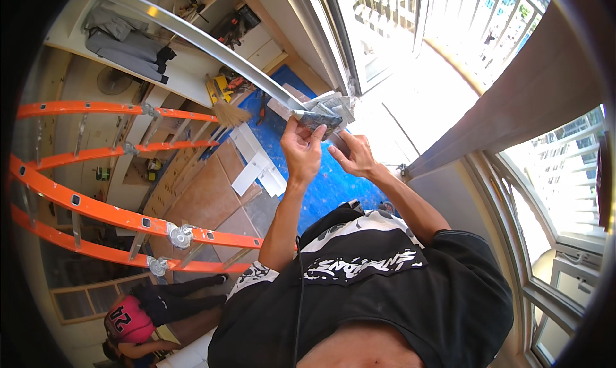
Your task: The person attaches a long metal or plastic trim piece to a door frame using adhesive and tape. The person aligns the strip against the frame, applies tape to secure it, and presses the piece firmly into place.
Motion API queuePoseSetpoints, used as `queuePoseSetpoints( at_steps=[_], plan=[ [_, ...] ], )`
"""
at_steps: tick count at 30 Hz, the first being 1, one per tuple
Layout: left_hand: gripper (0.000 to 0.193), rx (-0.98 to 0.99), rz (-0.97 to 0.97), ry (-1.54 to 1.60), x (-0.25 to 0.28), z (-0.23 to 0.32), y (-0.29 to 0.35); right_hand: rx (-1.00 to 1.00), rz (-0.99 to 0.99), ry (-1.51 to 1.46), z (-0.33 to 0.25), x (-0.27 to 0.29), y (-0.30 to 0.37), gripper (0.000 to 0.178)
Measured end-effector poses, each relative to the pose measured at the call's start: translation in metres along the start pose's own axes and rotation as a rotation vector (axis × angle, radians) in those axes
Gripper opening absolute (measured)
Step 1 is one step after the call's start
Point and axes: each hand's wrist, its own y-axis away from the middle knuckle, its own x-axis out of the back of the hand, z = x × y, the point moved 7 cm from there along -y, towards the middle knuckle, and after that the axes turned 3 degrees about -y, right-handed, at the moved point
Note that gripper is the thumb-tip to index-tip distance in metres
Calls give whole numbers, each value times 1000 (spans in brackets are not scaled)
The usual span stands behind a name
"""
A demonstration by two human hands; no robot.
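Observation:
In front of me, a crumpled grey-blue printed sheet (321, 119), paper or film, is folded into a loose bundle. My left hand (303, 151) pinches its near left edge between thumb and fingers. Against the bundle's lower right side, my right hand (355, 155) is closed, its fingertips partly hidden by the sheet. A long pale metal profile (221, 57) slants in from the upper left, and its lower end meets the bundle. Whether the sheet wraps that end or only overlaps it, I cannot tell.
An orange ladder (83, 201) spreads across the left. Blue sheeting (308, 191) covers part of the tiled floor, with white strips (256, 172) and a broom head (231, 114) nearby. Glazed doors and railings stand right. A person in a pink top (131, 320) bends at lower left.

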Motion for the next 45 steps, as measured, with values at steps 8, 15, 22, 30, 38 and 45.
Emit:
queuePoseSetpoints(
  at_steps=[8,15,22,30,38,45],
  plan=[
    [32,55,59,41,9,-9,11,-268,1,-769,-11,-11,-33,47],
    [47,-267,-41,-675,28,43,5,-349,-89,-935,-22,-19,-31,20],
    [60,-249,51,431,126,171,-177,-415,-123,-898,-16,-35,-14,19],
    [23,-180,366,366,122,140,-221,-50,-60,-152,-32,8,3,31],
    [20,-205,294,417,92,166,-228,-261,-385,-296,-17,25,19,49],
    [20,-199,250,422,70,172,-252,-332,-488,-669,-14,31,47,42]
  ],
)
